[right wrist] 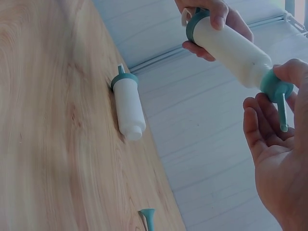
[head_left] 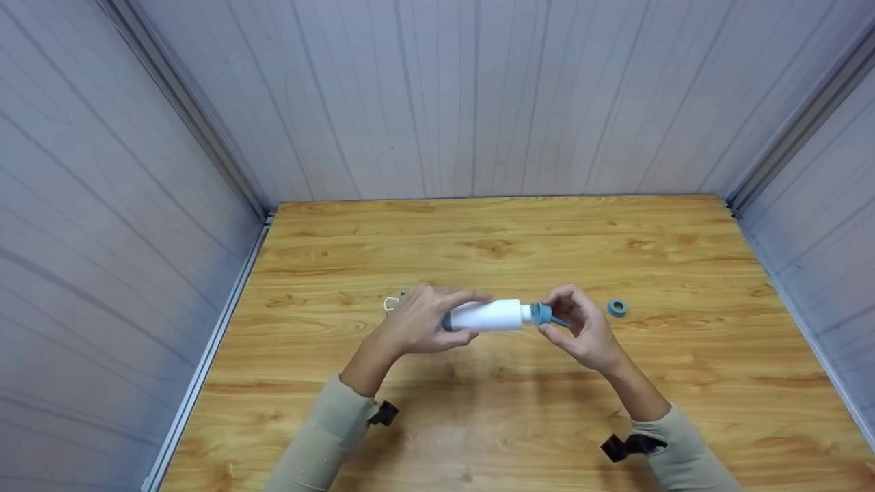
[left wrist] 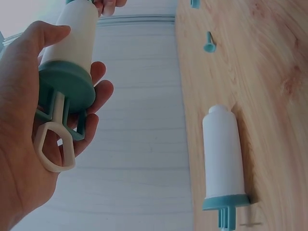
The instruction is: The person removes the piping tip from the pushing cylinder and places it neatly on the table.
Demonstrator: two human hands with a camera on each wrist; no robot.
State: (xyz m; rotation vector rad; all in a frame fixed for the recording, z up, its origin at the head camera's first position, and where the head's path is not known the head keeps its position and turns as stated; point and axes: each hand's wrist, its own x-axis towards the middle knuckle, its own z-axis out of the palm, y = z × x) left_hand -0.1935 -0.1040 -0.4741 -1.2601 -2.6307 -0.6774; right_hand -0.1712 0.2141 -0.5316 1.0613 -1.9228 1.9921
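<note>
My left hand (head_left: 418, 322) grips a white icing syringe (head_left: 487, 315) around the plunger end of its barrel, holding it nearly level above the table. In the left wrist view the teal collar (left wrist: 67, 83) and the white ring handle (left wrist: 54, 147) sit close to the palm. At the barrel's other end, my right hand (head_left: 581, 331) pinches a teal nozzle (head_left: 541, 313) between thumb and fingers. Its thin spout (right wrist: 283, 113) points away from the barrel in the right wrist view. The nozzle meets the neck of the syringe.
A second white syringe (left wrist: 223, 154) with a teal collar lies on the wooden table (head_left: 492, 239). To the right of my right hand is a small teal funnel-shaped nozzle (head_left: 616, 308). Pale panel walls (head_left: 437, 102) enclose the table at the back and sides.
</note>
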